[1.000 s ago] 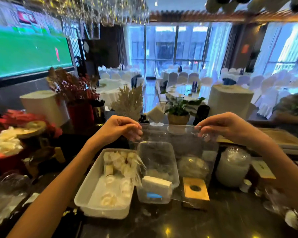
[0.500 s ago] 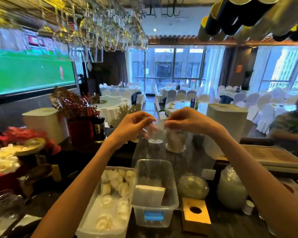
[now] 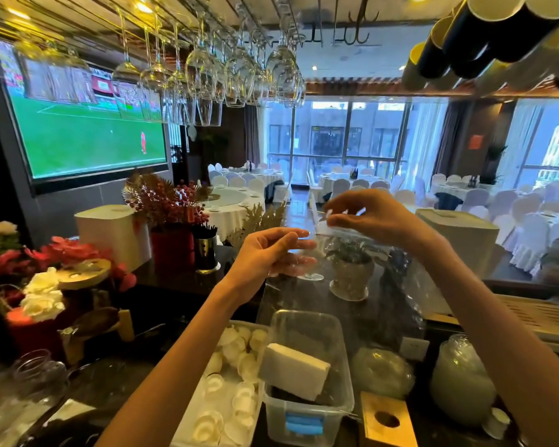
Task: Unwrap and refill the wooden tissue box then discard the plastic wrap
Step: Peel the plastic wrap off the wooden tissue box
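Note:
A clear plastic wrap [image 3: 365, 304] hangs in the air in front of me, held by its top edge. My left hand [image 3: 271, 256] pinches its left corner; my right hand [image 3: 365, 217], a little higher, pinches the top at the right. Below the wrap a white stack of tissues [image 3: 292, 371] lies tilted inside a clear plastic bin [image 3: 342, 404]. The wooden tissue box [image 3: 386, 421], with a round hole in its top, stands on the dark counter just right of the bin.
A white tray [image 3: 188, 427] of folded white napkins sits left of the bin. A frosted jar [image 3: 459, 382] and a clear lidded bowl [image 3: 381, 372] stand at the right. Flowers [image 3: 42, 295] and jars crowd the left. Wine glasses [image 3: 213, 69] hang overhead.
My hands, spread wide a second ago with the wrap stretched between them, came together and rose. My right hand now sits higher than my left. The camera tilted up.

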Demonstrator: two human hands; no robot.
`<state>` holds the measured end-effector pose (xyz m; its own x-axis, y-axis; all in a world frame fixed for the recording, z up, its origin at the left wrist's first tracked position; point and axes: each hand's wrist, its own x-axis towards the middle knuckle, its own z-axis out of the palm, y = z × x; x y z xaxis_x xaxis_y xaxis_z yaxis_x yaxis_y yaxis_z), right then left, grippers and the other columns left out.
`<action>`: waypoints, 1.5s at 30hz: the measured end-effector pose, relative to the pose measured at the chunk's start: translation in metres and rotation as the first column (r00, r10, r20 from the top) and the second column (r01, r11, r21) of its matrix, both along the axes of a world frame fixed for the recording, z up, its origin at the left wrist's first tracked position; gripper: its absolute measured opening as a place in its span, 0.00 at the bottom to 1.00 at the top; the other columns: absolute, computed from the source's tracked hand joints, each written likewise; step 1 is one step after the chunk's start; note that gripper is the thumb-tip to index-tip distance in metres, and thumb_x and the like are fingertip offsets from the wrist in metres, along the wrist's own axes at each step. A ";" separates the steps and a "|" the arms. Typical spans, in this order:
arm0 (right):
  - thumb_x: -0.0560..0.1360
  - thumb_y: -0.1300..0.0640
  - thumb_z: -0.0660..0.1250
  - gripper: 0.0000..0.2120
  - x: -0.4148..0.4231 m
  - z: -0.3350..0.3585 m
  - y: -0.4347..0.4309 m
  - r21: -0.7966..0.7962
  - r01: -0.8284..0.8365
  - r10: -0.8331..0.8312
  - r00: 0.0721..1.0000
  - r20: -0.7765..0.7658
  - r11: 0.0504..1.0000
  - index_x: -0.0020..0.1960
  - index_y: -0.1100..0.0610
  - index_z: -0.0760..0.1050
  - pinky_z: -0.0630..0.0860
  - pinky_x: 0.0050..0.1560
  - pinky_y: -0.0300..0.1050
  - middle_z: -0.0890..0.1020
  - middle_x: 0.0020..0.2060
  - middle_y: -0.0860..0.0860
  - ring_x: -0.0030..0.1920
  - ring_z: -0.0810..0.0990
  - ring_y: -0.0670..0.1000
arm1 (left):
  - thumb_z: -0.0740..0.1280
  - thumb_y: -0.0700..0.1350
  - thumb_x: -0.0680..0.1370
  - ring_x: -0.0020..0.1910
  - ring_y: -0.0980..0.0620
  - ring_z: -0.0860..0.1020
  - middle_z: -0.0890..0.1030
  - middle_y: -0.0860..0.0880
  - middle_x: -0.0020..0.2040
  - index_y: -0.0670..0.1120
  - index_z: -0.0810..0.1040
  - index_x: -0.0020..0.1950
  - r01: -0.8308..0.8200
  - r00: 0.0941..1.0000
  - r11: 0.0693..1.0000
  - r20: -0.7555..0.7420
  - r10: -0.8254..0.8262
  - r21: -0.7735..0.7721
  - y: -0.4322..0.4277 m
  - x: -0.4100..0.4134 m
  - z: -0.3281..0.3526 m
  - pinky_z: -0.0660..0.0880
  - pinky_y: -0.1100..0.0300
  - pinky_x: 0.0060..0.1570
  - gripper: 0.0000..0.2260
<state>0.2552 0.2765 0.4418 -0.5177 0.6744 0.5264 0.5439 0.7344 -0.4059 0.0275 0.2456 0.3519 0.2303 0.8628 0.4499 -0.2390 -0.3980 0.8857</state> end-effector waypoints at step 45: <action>0.66 0.56 0.75 0.47 0.021 -0.106 -0.030 -0.430 -0.228 -0.188 0.657 -0.730 0.874 0.78 0.46 0.54 0.82 0.38 0.41 0.87 0.47 0.57 0.42 0.87 0.51 | 0.65 0.41 0.78 0.66 0.49 0.72 0.70 0.47 0.68 0.49 0.65 0.69 -0.681 0.568 0.521 -0.077 0.819 0.515 -0.031 -0.012 0.013 0.69 0.50 0.68 0.21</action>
